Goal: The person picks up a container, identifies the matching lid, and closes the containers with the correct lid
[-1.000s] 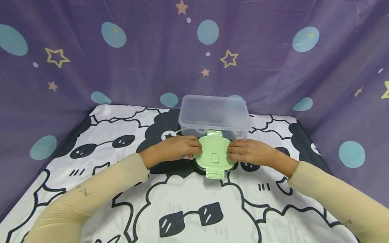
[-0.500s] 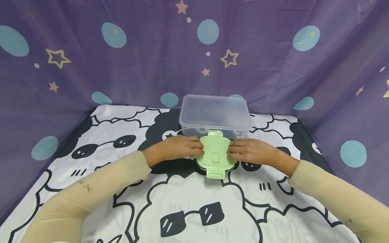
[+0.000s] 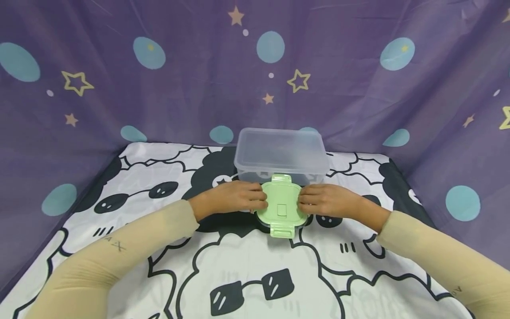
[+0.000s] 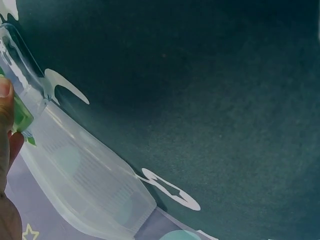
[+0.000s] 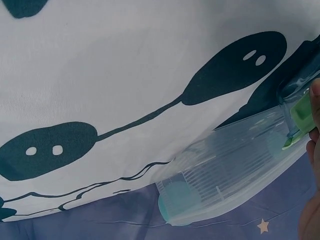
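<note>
A clear food container (image 4: 20, 55) with a pale green snap lid (image 3: 281, 199) sits in the middle of the table. The lid's front latch (image 3: 282, 231) and back latch (image 3: 281, 178) stick outward. My left hand (image 3: 239, 196) grips the lid's left side with curled fingers, and my right hand (image 3: 326, 201) grips the right side likewise. In the left wrist view, fingers touch a green side latch (image 4: 22, 115). The right wrist view has fingers beside the other green side latch (image 5: 303, 114). Most of both hands lies outside the wrist views.
Directly behind the lidded container is a large translucent plastic box (image 3: 280, 150), close to the purple curtain (image 3: 191, 102). A white and black cartoon-print cloth (image 3: 259, 257) covers the table.
Both hands keep their hold on the lid's sides, and the container stays in place. Only the head view has tilted slightly.
</note>
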Available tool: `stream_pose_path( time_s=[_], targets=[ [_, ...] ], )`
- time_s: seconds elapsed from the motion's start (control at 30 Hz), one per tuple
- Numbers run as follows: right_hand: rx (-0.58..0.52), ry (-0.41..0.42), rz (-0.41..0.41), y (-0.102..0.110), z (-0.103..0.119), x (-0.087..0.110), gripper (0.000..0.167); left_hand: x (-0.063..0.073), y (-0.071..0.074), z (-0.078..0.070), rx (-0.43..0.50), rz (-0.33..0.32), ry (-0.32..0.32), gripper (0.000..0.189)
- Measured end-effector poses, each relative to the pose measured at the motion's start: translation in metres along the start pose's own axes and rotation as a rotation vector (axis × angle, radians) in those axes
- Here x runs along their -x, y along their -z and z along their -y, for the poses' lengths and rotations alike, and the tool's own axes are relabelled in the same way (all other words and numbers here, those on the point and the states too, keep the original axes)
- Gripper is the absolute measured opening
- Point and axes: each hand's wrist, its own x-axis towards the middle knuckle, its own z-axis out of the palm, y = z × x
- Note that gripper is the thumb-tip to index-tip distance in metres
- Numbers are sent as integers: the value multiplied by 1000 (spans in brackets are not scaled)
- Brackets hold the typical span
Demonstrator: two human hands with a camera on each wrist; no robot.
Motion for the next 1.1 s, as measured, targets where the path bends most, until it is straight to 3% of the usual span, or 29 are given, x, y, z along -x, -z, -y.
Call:
stream_pose_path(
  time_s=[0.4,1.1],
  targets=[
    [20,19,20,0,-2,-3,24,3,-1,2,-5,19,-16,24],
    [31,17,35,3,-3,0,27,-2,-5,4,-77,67,-47,16]
  ],
)
